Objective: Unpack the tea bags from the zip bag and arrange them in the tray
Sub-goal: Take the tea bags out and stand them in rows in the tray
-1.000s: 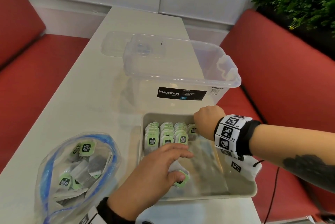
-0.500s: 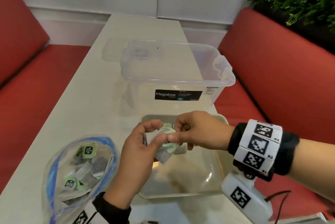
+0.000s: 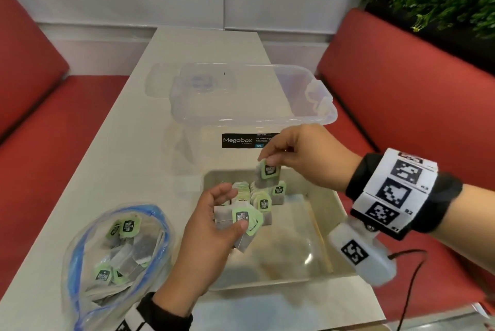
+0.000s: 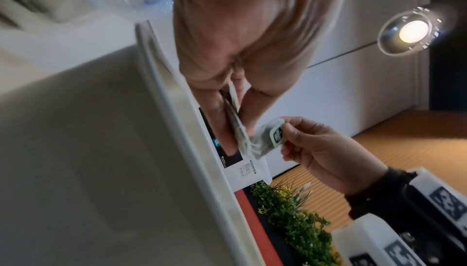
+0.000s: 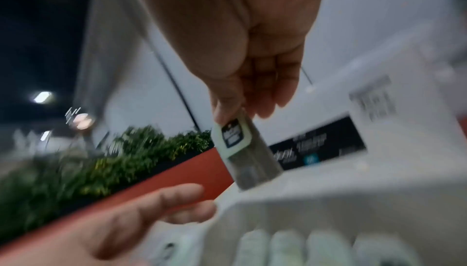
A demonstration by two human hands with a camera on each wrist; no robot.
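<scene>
The tray is the reference point. It sits on the white table, directly in front of the clear storage box labelled "Megabox".

Right hand: raised above the far end of the tray, fingers curled down. Thumb and forefinger pinch a single tea bag by its green tag — the bag hangs free, clear of the rows beneath it. The right wrist view confirms the pinch at the tag's top edge.

Left hand: held over the tray's left rim. The thumb presses a small stack of tea bags against the curled fingers; green tags face up and one bag droops below the thumb. The left wrist view shows the bags clamped between thumb and fingers.

Inside the tray, at its far end, rows of tea bags stand upright, tags showing. The near part of the tray floor is bare and reflective.

The zip bag lies on the table to the left of the tray, mouth open with blue seal visible, more tea bags loose inside. Neither hand touches it.

Red benches flank the table on both sides of the tray.
</scene>
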